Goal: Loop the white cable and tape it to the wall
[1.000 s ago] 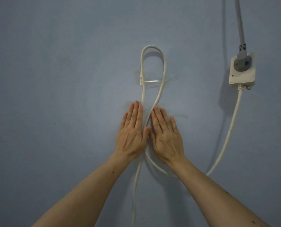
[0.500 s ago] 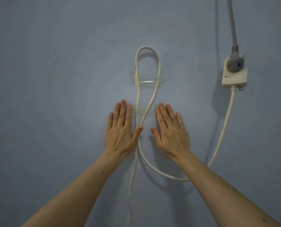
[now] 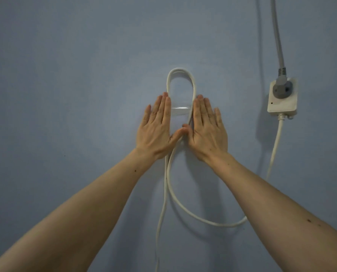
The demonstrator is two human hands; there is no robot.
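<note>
The white cable (image 3: 180, 71) forms an upright loop on the blue wall (image 3: 65, 75), crossing itself below and trailing down. A strip of clear tape (image 3: 180, 110) runs across the loop. My left hand (image 3: 157, 128) lies flat on the wall over the tape's left end, fingers pointing up. My right hand (image 3: 207, 128) lies flat over the tape's right end and the cable's right strand. The two thumbs meet at the cable's crossing. Neither hand holds anything.
A white socket box (image 3: 282, 104) hangs on the wall at the right, with a grey plug (image 3: 280, 88) and grey cord (image 3: 277, 32) running up. The white cable drops from the box and curves back left behind my right forearm.
Both hands have slid up the wall from beside the cable's crossing to the tape strip, and their thumbs have come together.
</note>
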